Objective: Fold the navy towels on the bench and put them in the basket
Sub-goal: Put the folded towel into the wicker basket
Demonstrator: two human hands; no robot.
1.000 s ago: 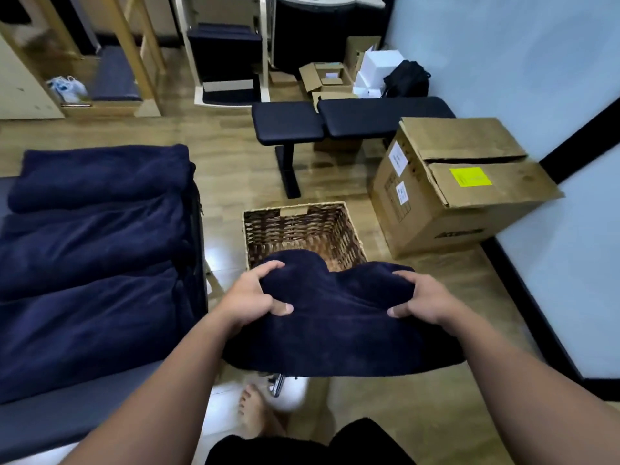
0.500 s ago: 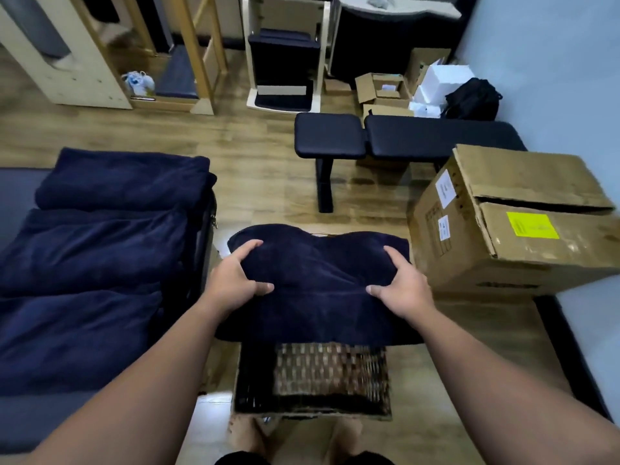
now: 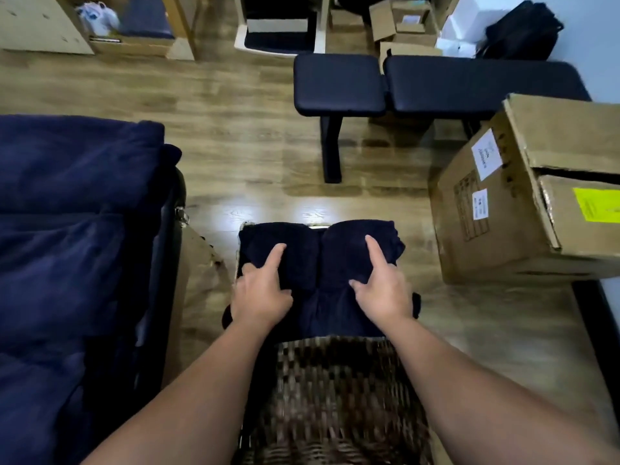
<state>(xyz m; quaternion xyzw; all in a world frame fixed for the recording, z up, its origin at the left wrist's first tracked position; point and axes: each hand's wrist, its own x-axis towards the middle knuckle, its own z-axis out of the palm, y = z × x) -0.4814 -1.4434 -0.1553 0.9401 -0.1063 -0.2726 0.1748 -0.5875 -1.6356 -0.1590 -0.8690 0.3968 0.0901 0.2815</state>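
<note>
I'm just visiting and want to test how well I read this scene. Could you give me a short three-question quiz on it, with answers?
1. True or false: both hands rest on the folded navy towel.
2. What is the folded towel being lowered into: A) the large cardboard box, B) the brown woven wicker basket, C) the black padded workout bench?
3. Fill in: more navy towels lie on the person's ____ side.

Key:
1. True: the left hand and right hand both press on it.
2. B.
3. Left.
</note>
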